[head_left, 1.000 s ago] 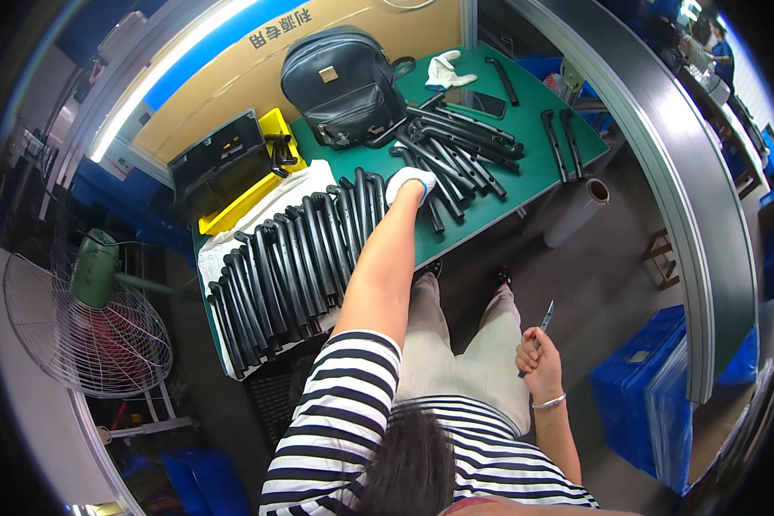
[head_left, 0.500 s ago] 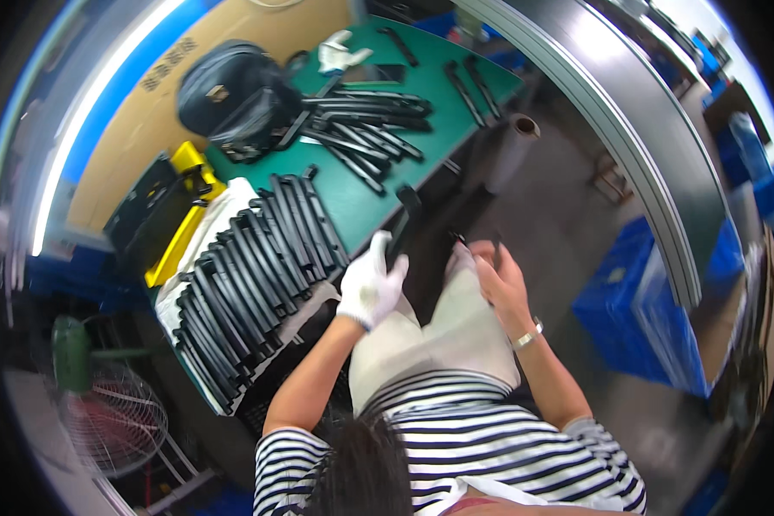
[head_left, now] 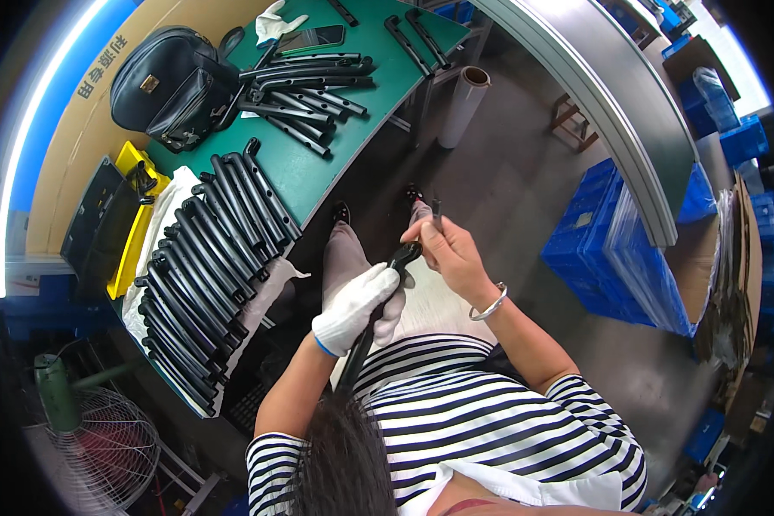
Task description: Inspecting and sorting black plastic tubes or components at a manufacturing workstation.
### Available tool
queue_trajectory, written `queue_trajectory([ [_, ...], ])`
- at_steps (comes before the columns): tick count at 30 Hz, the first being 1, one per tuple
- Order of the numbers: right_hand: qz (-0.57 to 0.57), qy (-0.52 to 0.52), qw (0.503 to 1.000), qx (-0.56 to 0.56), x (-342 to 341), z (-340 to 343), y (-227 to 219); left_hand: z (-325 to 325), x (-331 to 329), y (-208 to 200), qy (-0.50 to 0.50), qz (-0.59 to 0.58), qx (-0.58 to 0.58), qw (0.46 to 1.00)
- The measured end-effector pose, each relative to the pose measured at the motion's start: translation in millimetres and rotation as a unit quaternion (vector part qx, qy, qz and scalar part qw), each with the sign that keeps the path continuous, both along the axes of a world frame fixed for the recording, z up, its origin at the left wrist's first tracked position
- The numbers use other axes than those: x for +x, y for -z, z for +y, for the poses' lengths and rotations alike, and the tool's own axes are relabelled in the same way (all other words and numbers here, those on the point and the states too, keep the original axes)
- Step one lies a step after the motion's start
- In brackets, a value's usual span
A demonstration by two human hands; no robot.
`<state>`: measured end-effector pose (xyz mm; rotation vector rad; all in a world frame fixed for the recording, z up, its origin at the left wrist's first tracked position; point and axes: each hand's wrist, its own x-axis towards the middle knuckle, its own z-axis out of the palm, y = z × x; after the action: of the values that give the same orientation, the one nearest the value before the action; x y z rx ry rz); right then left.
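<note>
My left hand (head_left: 357, 308), in a white knitted glove, is closed round a black tube (head_left: 353, 365) with a bent, flattened end. The tube slants across my lap, bent end up and its lower end running toward my striped shirt. My bare right hand (head_left: 453, 260) pinches a slim dark pen-like tool (head_left: 437, 209) that sticks up past the fingers; its lower part is hidden. The fingertips of that hand are right at the tube's bent end. To the left, a row of similar black tubes (head_left: 199, 284) lies side by side on a white cloth (head_left: 271, 294).
On the green table (head_left: 334, 163) are more loose tubes (head_left: 305, 90), a black backpack (head_left: 168, 90), a phone (head_left: 314, 38) and a white glove (head_left: 275, 26). A yellow bin (head_left: 122, 268) borders the cloth. A fan (head_left: 103, 443), a film roll (head_left: 463, 110) and blue crates (head_left: 580, 236) stand around.
My left hand has raised and turned the tube back toward my body. My right hand has moved left and up to the tube's bent end. The whole view has shifted.
</note>
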<state>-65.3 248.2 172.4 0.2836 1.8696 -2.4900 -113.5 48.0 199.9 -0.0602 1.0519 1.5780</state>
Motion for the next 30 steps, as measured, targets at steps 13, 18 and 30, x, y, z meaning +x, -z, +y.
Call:
queue_trajectory([
  [13, 0.193, 0.093, 0.844, 0.492, 24.5, 9.3, -4.4, 1.9, 8.8, -3.6, -0.079, 0.018, -0.001, 0.997],
  [18, 0.199, 0.091, 0.835, 0.504, 24.6, 9.0, -9.7, 2.0, 11.3, -2.9, -0.079, 0.014, 0.006, 0.997],
  [30, -0.120, 0.143, 0.898, 0.399, 18.1, 55.2, 33.0, -0.7, 23.5, -10.1, -0.026, 0.058, -0.005, 0.998],
])
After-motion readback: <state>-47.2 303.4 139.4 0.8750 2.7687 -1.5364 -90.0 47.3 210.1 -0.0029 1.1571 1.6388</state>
